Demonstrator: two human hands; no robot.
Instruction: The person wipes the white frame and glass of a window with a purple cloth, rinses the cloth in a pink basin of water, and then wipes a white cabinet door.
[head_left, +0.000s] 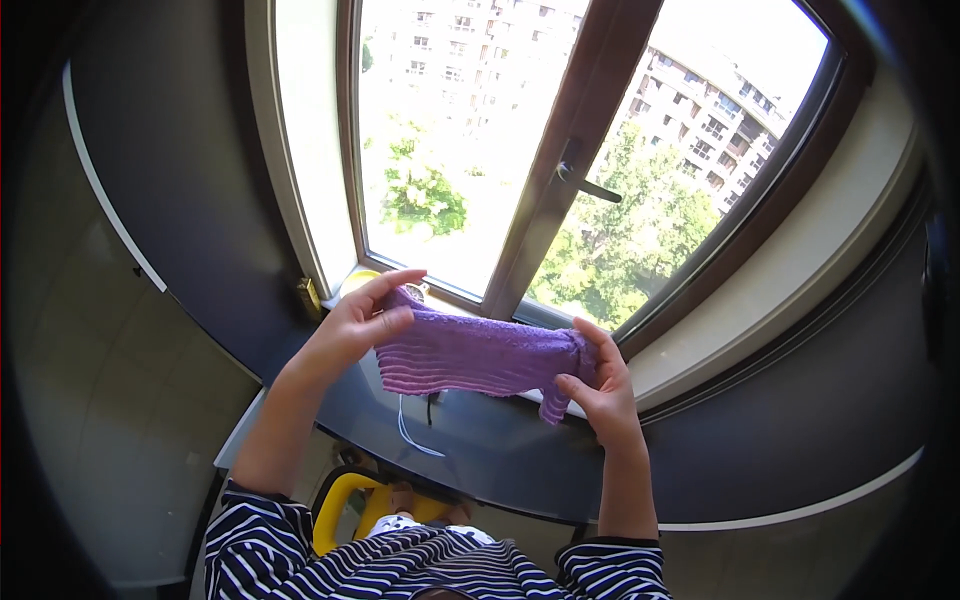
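A purple cloth (480,355) with ribbed stripes and a fluffy upper edge is stretched out in the air in front of the window. My left hand (350,328) pinches its left top corner between thumb and fingers. Its right end is gripped by my right hand (603,385), where the fabric bunches and a striped flap hangs below the thumb. The cloth sags slightly between both hands and covers part of the windowsill and the dark desk behind it.
Ahead stands a brown-framed window (520,240) with a dark handle (590,185). Below lies a dark desk (500,440) with a white cable (408,432) on it. A yellow object (358,281) rests on the sill, partly behind my left hand. A yellow chair (335,510) is beneath me.
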